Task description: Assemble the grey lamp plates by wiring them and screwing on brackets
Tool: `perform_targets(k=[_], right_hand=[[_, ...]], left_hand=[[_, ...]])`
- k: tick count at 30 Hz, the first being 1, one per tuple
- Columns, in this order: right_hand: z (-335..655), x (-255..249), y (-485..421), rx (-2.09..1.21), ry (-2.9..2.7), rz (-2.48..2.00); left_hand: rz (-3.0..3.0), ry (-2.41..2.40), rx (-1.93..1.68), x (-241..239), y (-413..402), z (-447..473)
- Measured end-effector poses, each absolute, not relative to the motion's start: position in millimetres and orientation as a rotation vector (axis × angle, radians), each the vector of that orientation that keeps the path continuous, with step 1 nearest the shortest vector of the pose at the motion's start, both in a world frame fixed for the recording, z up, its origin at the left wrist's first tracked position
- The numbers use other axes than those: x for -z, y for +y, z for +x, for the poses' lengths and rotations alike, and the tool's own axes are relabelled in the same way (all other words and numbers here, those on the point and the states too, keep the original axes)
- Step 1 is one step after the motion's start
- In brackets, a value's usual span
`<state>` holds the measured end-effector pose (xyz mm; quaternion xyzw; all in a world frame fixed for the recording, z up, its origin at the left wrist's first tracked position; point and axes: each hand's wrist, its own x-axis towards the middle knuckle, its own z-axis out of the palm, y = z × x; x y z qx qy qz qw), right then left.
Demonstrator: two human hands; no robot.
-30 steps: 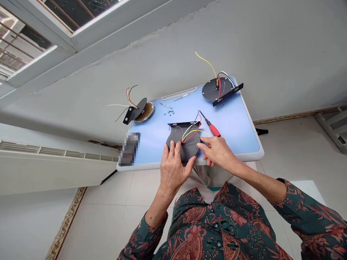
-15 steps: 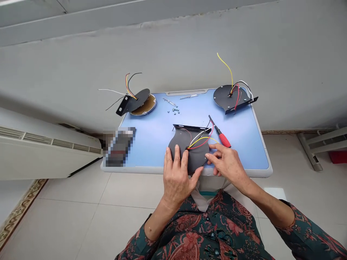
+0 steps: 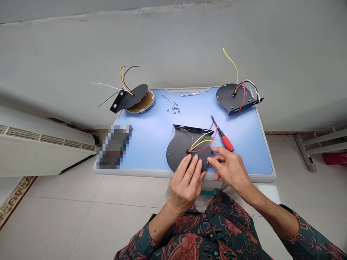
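A black round metal plate [image 3: 176,144] with a bent, slotted bracket edge lies at the table's front, wires rising from its centre hole. My left hand [image 3: 187,180] rests on its near part, fingers stretched out flat and close together. At the plate's right rim, my right hand [image 3: 229,166] is closed, its thumb by a small screw [image 3: 207,162] and its other fingers bent beside and below the rim. What lies under that rim is hidden. Just beyond my right hand is a screwdriver [image 3: 227,143] with a red handle; loose wire ends reach toward it.
A similar wired plate [image 3: 229,94] stands at the back right. Another plate [image 3: 137,97] leans on a round brown-faced part [image 3: 143,104] at the back left. Several screws [image 3: 175,108] and thin metal rods [image 3: 189,94] lie behind. A blurred dark object [image 3: 115,148] is left.
My left hand has slid right and nearer to me on the plate, with its fingers drawn together. My right hand stays at the rim. The view has shifted slightly.
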<state>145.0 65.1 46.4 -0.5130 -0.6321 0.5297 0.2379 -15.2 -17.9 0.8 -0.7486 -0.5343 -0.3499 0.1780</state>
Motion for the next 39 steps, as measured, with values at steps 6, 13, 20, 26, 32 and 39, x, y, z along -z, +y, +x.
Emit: perform_targets(k=[6,13,20,26,32,39], right_hand=[[143.9,-46.9,65.8,-1.445,-1.725,-1.411],[143.1,-48.0,64.8,-1.422,-1.738,-1.433],[142.8,-50.7,65.0,-1.416,-1.74,-1.438],[143.8,-47.3,65.6,-1.463,-1.727,-1.422],[144.1,-50.1,66.2,-1.496,-1.719,-1.421],[144.3,-50.5,65.9,-1.456,-1.77,-1.398]], left_hand=[[-2.103,-1.468,1.015,4.9,-17.3,-16.3],[-2.146,-1.414,1.032,1.6,-14.3,-17.7],[-2.17,-1.388,1.038,1.2,-13.4,-17.5],[-2.187,-1.369,1.047,1.6,-12.5,-17.9],[-2.189,-1.346,1.057,3.6,-12.4,-19.2],[-2.169,-1.361,1.072,4.1,-12.2,-20.3]])
